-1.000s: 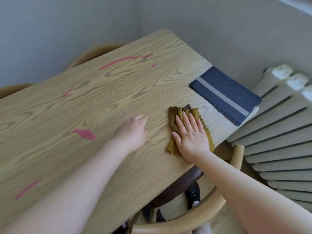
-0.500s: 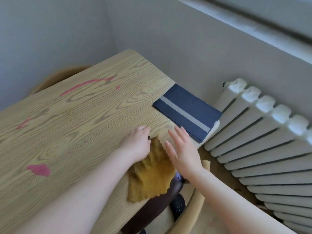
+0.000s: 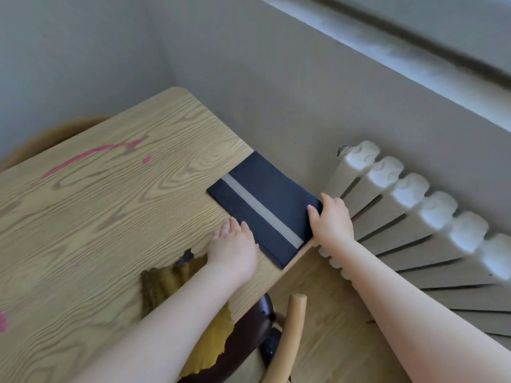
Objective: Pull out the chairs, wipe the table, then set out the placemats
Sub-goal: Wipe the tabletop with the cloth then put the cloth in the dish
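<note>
The right hand (image 3: pixel 333 222) takes its grip on the far corner of the folded navy placemats with a pale grey stripe (image 3: pixel 265 208), thumb on top and fingers curled over the edge that overhangs the light oak-grain table (image 3: pixel 110 217). That overhanging corner probably makes the stack easy to pinch and lift. The left hand (image 3: pixel 235 250) lies flat and relaxed, fingers straight, holding nothing; its fingertips touch the near edge of the stack, likely to steady it or to slide under it.

The crumpled mustard-yellow wiping cloth (image 3: pixel 166 283) lies loose on the table just behind the left wrist, partly hidden under the forearm and hanging over the table edge. Pink smears (image 3: pixel 91 157) show on the far part of the table, so by the look of it the wiping is not finished. Below the edge stands a wooden chair with a dark seat (image 3: pixel 293 327), pulled clear of the table. A white ribbed radiator (image 3: pixel 409 200) stands against the wall beside the placemats.
</note>
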